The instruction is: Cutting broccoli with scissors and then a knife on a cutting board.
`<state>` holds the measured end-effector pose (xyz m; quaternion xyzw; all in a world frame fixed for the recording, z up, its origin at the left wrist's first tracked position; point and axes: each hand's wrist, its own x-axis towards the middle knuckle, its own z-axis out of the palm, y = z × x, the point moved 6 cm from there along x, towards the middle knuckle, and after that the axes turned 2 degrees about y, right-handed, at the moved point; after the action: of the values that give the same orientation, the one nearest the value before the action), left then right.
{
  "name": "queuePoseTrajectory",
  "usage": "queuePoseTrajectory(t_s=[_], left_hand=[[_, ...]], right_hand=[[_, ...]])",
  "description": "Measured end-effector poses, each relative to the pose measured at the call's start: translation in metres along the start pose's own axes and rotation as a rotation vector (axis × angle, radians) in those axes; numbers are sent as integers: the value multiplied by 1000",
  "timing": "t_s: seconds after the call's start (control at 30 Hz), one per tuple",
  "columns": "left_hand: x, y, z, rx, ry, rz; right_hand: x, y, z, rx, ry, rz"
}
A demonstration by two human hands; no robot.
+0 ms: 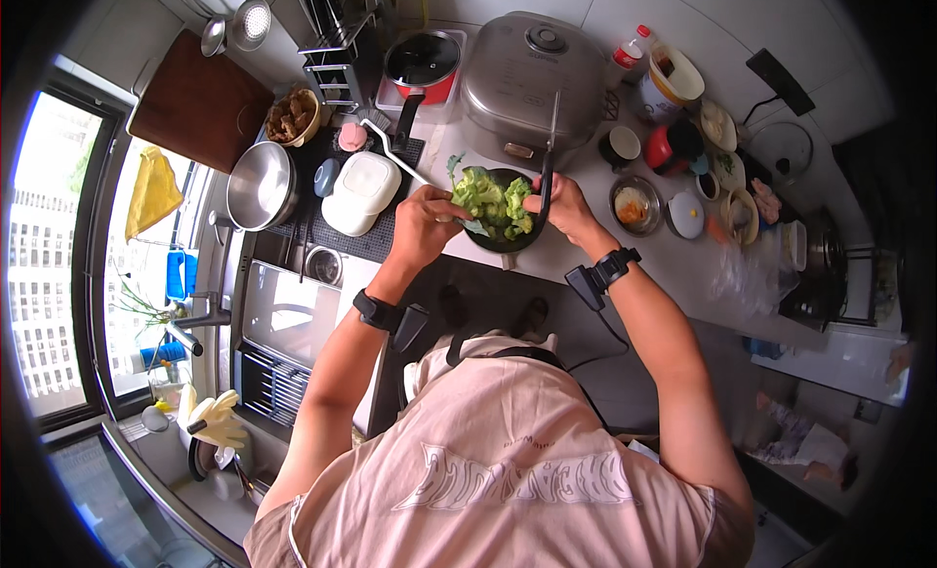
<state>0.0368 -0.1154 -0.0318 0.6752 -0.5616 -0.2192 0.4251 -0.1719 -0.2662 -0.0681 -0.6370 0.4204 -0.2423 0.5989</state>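
A dark round vessel [501, 247] full of green broccoli florets [479, 191] stands at the counter's front edge, with a short light stub showing at its near side. My left hand [432, 224] pinches the broccoli at the vessel's left side, its thumb and fingers on a floret and a leaf. In my right hand [567, 206] is a black-handled knife [554, 114], seen almost edge-on, its narrow blade pointing away from me. The fingers of that hand are close to a floret [518, 195] at the right; whether they touch it is hard to tell.
Behind the vessel stands a large grey cooker [534, 77]. Left are a red saucepan [424, 66], white containers [362, 191], a steel bowl [261, 186] and the sink. Rightward are a steel bowl of food [635, 206], a cup [619, 145] and plastic bags [754, 271]. Another person [809, 443] is at lower right.
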Motion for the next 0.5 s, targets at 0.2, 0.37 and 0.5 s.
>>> queuePoseTrajectory(t_s=[0.2,0.37,0.5], left_hand=[[0,-30,-5,-253,178,-110],[1,-24,-9,-316,221,-112],[0,-22,-15,-409,274,-111]], right_hand=[[-6,-19,5,-497,76,-144],[-21,-36,-7,-447,157,-107],[-46,-56,-5,-370,-22,5]])
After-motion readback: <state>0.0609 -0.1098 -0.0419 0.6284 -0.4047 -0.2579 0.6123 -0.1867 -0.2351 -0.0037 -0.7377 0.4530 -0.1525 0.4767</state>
